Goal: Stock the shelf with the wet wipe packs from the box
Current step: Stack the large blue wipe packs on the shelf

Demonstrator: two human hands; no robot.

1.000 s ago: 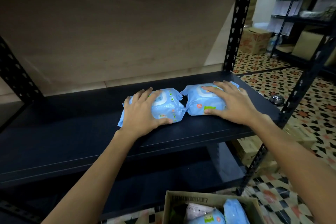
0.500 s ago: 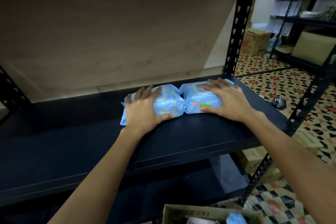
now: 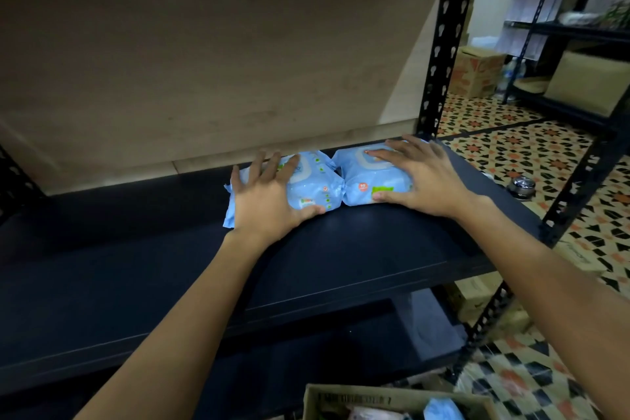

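Grip: both hands lie spread on top of two blue wet wipe packs, fingers straight and fanned, thumbs against the packs' near faces; neither hand curls round anything.
Shelf: dark board of a black metal rack, running across the view, with a pale wall panel behind it and a second dark board below.
Upright: perforated black post rising at the shelf's back right corner.
Floor: patterned tiles to the right, with another rack and a brown carton well beyond.
Box: open cardboard carton at the bottom edge, below the shelf, with a blue pack showing inside.
Left hand: palm down on the left pack, covering its left half.
Right hand: palm down on the right pack, covering its right half.
Packs: side by side near the shelf's back right, crimped ends touching between the two hands, both flat on the board under the palms.
Small metal object: round, on the tiles just past the shelf's right end.
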